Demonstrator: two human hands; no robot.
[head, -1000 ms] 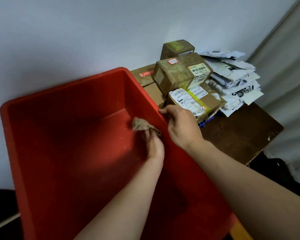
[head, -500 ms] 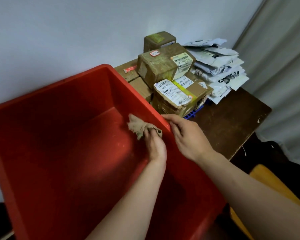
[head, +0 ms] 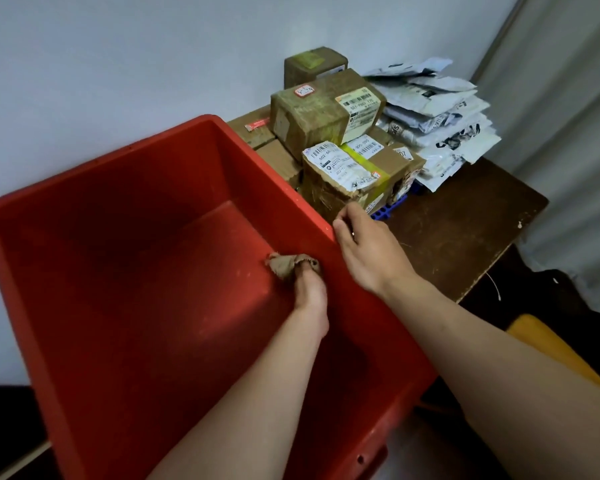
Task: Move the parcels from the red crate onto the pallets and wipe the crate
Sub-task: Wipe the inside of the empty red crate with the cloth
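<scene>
The red crate [head: 125, 188] fills the left and middle of the view, tilted, with no parcels inside it. My left hand [head: 310, 291] reaches into it and grips a crumpled brown rag [head: 286, 265], which it holds against the crate's right inner wall. My right hand [head: 369, 249] holds the crate's right rim, thumb on the inner edge and fingers curled over the outside. Taped cardboard parcels [head: 329, 114] with barcode labels are stacked just beyond that rim, and a pile of white and grey mailer bags [head: 437, 116] lies beside them. A blue pallet [head: 394, 205] shows under the boxes.
The parcels and pallet rest on a dark brown board [head: 465, 223] that ends at the right. A pale wall stands behind and a grey curtain [head: 575, 133] hangs at the right. Something yellow [head: 551, 351] lies low beside my right forearm.
My left hand has slid the rag a little along the crate's right inner wall, towards me. My right hand stays on the rim. The view has shifted, so the parcels sit further off.
</scene>
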